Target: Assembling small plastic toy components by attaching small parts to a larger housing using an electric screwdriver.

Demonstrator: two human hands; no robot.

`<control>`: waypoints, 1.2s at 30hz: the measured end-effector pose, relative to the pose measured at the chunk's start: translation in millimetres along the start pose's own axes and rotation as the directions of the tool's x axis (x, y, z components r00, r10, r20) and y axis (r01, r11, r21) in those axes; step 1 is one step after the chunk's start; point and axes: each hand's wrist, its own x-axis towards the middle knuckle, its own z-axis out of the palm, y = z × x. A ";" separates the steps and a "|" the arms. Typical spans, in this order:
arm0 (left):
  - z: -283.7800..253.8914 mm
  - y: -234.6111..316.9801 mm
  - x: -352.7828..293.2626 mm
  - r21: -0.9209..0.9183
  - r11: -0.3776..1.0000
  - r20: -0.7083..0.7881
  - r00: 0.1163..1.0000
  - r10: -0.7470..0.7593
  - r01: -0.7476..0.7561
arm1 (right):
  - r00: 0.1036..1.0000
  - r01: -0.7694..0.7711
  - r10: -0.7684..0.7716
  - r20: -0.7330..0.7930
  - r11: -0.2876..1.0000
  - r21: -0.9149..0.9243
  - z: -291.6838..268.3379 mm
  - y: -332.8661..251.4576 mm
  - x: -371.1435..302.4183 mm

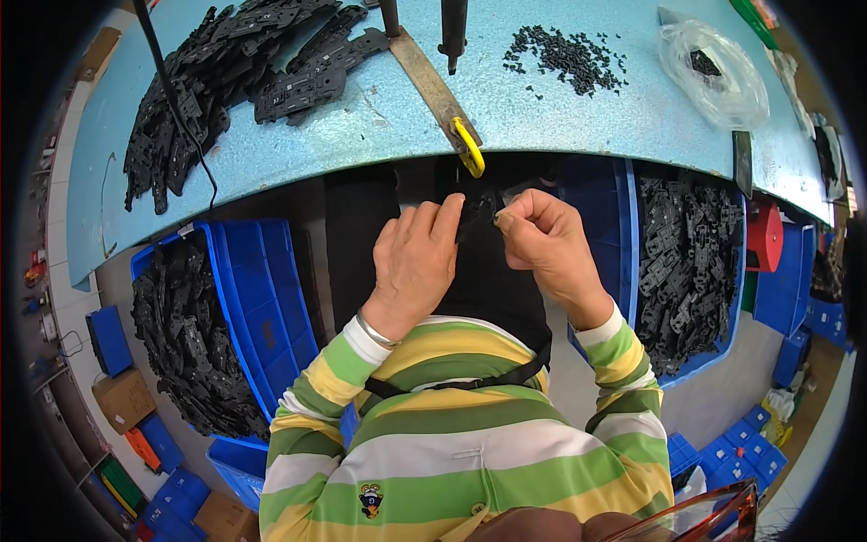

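My left hand [415, 262] is closed on a black plastic part [473, 213], just below the table's near edge. Most of that part is lost against the dark clothing behind it. Thumb and forefinger of my right hand [549, 248] are pinched together at the part's right side; whatever is between them is too small to make out. Above the hands, a yellow ring-shaped piece [469, 147] sits at the end of a flat metal bar [429, 77] on the blue table [361, 126].
Flat black parts [217, 81] are heaped at the table's left. Small black pieces [569, 61] lie scattered right of centre, near a clear plastic bag [718, 77]. A dark rod [453, 36] hangs over the table. Blue bins of black parts stand left [262, 298] and right [628, 244].
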 end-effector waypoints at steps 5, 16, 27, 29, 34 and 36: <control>2.5 -5.3 -2.8 0.088 0.995 0.053 0.998 0.037 -0.041 | 0.832 0.499 -0.543 0.116 0.638 -0.586 -2.3 15.7 0.9; 8.5 0.6 -15.1 0.031 0.998 0.086 0.995 0.045 -0.048 | 0.997 -0.082 0.081 0.013 0.994 0.079 -8.2 16.9 -8.3; 7.4 13.8 -24.4 -0.215 0.971 0.223 0.973 -0.060 0.109 | 0.988 0.125 -0.133 -0.073 0.987 -0.105 -1.0 34.1 -16.5; 8.2 16.3 -25.7 -0.592 0.733 0.360 0.924 -0.129 0.334 | 0.986 0.147 -0.155 -0.065 0.983 -0.108 3.3 29.6 -17.7; 14.2 13.6 -23.5 -0.858 0.280 0.434 0.899 -0.054 0.431 | 0.972 0.216 -0.224 -0.068 0.970 -0.109 5.6 30.1 -15.7; 8.5 14.8 -22.0 -0.854 0.242 0.458 0.886 -0.064 0.460 | 0.971 0.220 -0.231 -0.063 0.964 -0.146 8.4 26.1 -16.3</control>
